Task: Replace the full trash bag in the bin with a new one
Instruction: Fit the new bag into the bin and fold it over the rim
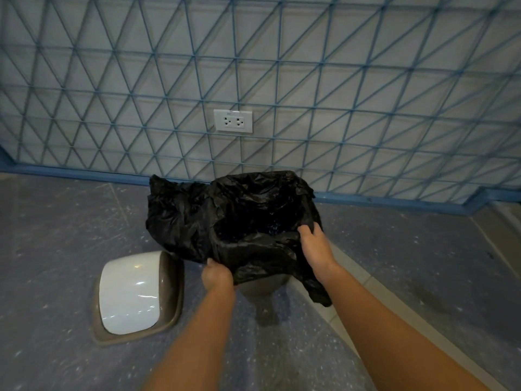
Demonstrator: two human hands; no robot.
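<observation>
- speckled grey floor (70, 221) runs to a blue skirting and a wall (366, 80) patterned with blue triangles, with a white double socket (233, 120) low at its middle.
- standing against that wall at the centre, the bin (260, 287) is mostly hidden under a black trash bag (197, 218) draped over its rim, mouth open and dark inside; what lies in it cannot be told.
- its swing lid (135, 292), white in a brown frame, lies on the floor just left of the bin.
- left hand (217, 275) is closed, pinching the bag's near edge; right hand (315, 246) curls over the near-right edge, fingers gripping the film.
- thin, crinkled plastic looks soft, light and slippery, and likely to tear if tugged at one spot.
- best hold, by my judgement, is a gathered bunch of the hem at opposite sides, eased down evenly around the rim.
</observation>
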